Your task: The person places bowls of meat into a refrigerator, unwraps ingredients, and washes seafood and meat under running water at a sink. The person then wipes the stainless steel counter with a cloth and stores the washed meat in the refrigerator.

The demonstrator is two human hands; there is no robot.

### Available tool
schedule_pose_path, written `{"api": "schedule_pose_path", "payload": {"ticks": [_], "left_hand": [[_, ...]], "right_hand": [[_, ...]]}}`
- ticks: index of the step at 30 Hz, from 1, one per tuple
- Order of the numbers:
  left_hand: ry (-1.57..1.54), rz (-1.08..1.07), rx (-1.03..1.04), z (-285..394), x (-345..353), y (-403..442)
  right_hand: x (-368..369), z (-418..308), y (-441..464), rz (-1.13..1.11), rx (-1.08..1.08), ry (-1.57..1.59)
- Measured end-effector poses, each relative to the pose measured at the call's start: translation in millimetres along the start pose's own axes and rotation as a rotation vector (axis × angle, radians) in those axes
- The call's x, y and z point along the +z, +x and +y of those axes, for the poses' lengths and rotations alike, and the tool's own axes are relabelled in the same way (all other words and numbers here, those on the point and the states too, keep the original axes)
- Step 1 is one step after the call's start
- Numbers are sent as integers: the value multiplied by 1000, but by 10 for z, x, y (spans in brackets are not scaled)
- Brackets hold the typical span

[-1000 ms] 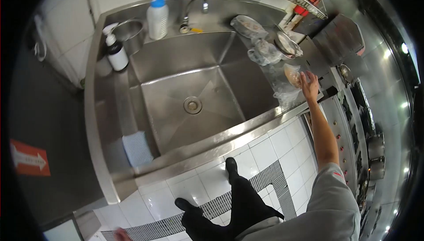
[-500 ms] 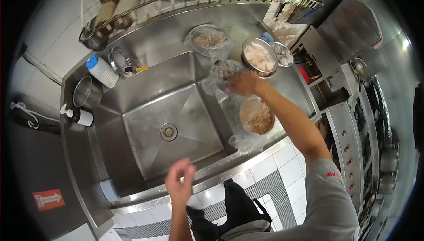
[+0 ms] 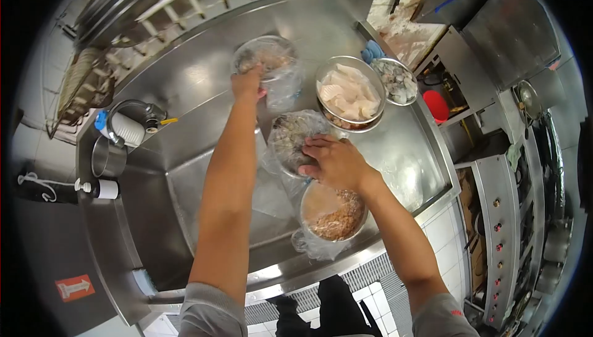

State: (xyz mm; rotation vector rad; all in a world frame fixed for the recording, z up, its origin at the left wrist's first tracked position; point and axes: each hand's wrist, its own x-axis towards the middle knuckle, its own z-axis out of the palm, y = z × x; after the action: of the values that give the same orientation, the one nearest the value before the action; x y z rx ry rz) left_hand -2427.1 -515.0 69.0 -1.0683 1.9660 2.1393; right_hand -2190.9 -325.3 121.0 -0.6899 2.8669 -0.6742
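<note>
Left hand: the left hand (image 3: 248, 82) reaches away from the body to the near edge of the far bowl (image 3: 265, 59); its fingertips are partly hidden, so how far it is open and whether it grips cannot be told.
Right hand: the right hand (image 3: 333, 161) is partly open, thumb apart from the fingers, which point left and lie on the right side of the middle bowl (image 3: 291, 139).
Bowl shape: all three wrapped bowls are round, upright, with openings facing up; no long axis stands out.
Bowl line: far bowl, middle bowl and near bowl (image 3: 335, 213) run from far left to near right, beside the sink basin (image 3: 204, 195).
Plastic: the near bowl's clear plastic (image 3: 321, 245) spreads toward the body.
Right of them: a bowl of pale slices (image 3: 349, 93) sits near the middle bowl.
</note>
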Motion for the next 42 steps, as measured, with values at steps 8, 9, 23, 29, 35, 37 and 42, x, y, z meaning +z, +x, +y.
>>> {"api": "schedule_pose_path", "payload": {"ticks": [8, 9, 23, 29, 35, 37, 42], "left_hand": [[-1, -70, 141, -207, -249, 154], [15, -89, 101, -254, -337, 100], [-316, -126, 151, -593, -2258, -952], [-114, -105, 158, -605, -3157, -2353], [117, -334, -52, -991, -2897, -3814], [69, -531, -196, -1183, -2492, -4142], [11, -688, -215, -1889, -1014, -4386]], "right_hand": [[-107, 106, -132, 255, -64, 177], [-159, 137, -196, 387, -108, 349], [22, 1086, 93, 442, 708, 1668], [-148, 1031, 119, 519, 712, 1484], [-689, 830, -24, 520, 662, 1419], [-865, 822, -144, 467, 668, 1412], [-1293, 640, -468, 324, 725, 1361]]}}
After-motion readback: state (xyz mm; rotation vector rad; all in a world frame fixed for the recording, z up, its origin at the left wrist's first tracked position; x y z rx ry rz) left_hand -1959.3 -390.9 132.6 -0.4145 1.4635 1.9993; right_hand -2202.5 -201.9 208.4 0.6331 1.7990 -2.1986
